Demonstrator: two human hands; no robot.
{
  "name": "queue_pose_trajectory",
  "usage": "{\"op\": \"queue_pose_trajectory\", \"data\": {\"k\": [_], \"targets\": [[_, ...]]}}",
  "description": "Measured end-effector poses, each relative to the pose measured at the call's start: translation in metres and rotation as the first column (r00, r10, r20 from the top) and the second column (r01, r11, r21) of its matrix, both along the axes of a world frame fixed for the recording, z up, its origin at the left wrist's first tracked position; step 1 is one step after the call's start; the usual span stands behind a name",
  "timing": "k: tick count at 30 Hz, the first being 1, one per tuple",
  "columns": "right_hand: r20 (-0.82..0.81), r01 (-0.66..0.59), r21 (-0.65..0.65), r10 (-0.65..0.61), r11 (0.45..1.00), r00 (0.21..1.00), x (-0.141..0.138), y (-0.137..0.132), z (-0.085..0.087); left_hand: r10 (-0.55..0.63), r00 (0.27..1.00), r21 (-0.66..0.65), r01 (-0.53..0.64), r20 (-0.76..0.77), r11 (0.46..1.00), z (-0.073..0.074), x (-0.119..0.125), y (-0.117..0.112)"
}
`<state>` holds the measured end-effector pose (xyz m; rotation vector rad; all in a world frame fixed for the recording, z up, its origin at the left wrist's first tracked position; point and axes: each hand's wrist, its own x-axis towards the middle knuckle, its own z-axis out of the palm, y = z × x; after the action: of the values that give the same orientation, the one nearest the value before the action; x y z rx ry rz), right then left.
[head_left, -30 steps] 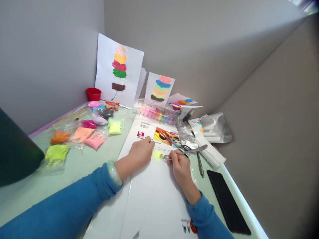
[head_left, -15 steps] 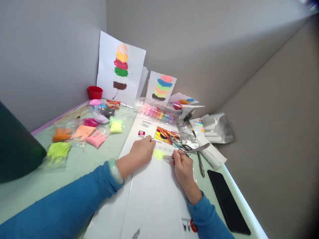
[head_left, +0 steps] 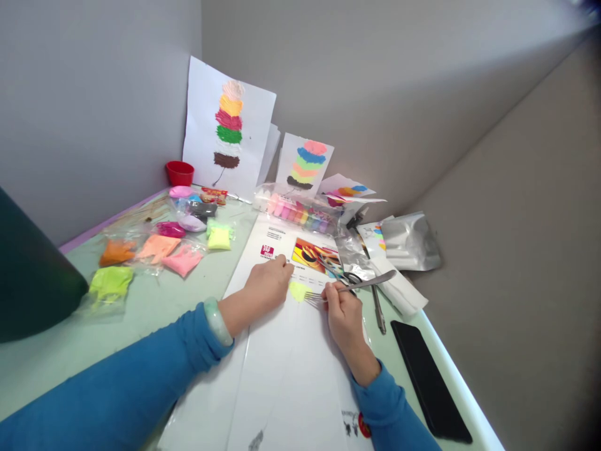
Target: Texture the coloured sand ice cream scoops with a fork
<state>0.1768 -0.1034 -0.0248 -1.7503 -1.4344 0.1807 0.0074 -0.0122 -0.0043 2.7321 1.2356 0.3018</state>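
Note:
In the head view, my right hand (head_left: 345,313) grips a metal fork (head_left: 373,280), its handle pointing to the upper right. The fork's tines lie at the right edge of a flat yellow clay-like patch (head_left: 297,290). Beneath the patch is a white paper surface (head_left: 291,369). My left hand (head_left: 267,282) is closed just left of the patch, its fingers curled down near the paper. What those fingers hold, if anything, is hidden.
Several bags of coloured clay, one a lime bag (head_left: 111,282), lie left. A clear pack (head_left: 298,210) and propped pictures (head_left: 230,125) stand behind. Scissors (head_left: 352,277), a pen (head_left: 378,310) and a black phone-like slab (head_left: 429,379) lie right. A dark green object (head_left: 32,275) stands left.
The fork's tines have shifted slightly left, towards the yellow patch, along with my right hand. My left hand has stayed in place.

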Motion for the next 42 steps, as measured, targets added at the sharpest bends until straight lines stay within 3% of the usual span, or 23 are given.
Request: {"op": "queue_pose_trajectory", "data": {"k": [4,7,11,13,16,19,27,34,38,42], "targets": [[0.039,-0.034,-0.022,0.035,0.999,0.999,-0.002,0.001,-0.001,0.004,1.000,-0.010,-0.004,0.001,1.000,0.001,0.000,0.000],[0.056,0.012,-0.003,-0.012,1.000,0.998,0.000,0.000,-0.002,0.005,1.000,-0.016,-0.005,0.013,1.000,0.000,0.000,0.001],[-0.023,-0.025,0.071,0.027,0.997,0.999,0.002,-0.001,-0.001,-0.007,0.990,0.003,0.007,0.138,1.000,0.000,-0.001,0.001],[-0.027,-0.082,0.135,0.086,0.987,0.996,0.000,-0.001,0.001,-0.137,0.957,0.047,0.129,0.257,0.990,0.001,-0.001,-0.002],[-0.022,-0.135,0.196,0.142,0.971,0.990,-0.003,-0.001,0.002,-0.424,0.818,0.104,0.418,0.388,0.902,0.002,0.000,-0.010],[-0.050,-0.182,0.193,0.196,0.964,0.979,-0.004,-0.005,0.000,-0.513,0.737,0.085,0.534,0.440,0.841,0.001,0.002,-0.014],[-0.033,-0.309,0.224,0.324,0.924,0.945,-0.007,-0.008,0.000,-0.429,0.806,0.059,0.446,0.408,0.893,-0.003,0.005,-0.008],[-0.075,-0.254,0.241,0.278,0.937,0.958,-0.007,-0.005,0.004,-0.236,0.854,0.008,0.263,0.464,0.965,0.002,0.005,-0.009],[-0.061,-0.232,0.214,0.250,0.949,0.966,-0.007,-0.004,0.002,-0.191,0.877,-0.063,0.243,0.441,0.968,0.002,0.007,-0.007],[-0.042,-0.101,0.172,0.110,0.980,0.993,-0.005,-0.002,0.002,-0.074,0.848,-0.156,0.181,0.526,0.971,0.000,0.006,-0.002]]}}
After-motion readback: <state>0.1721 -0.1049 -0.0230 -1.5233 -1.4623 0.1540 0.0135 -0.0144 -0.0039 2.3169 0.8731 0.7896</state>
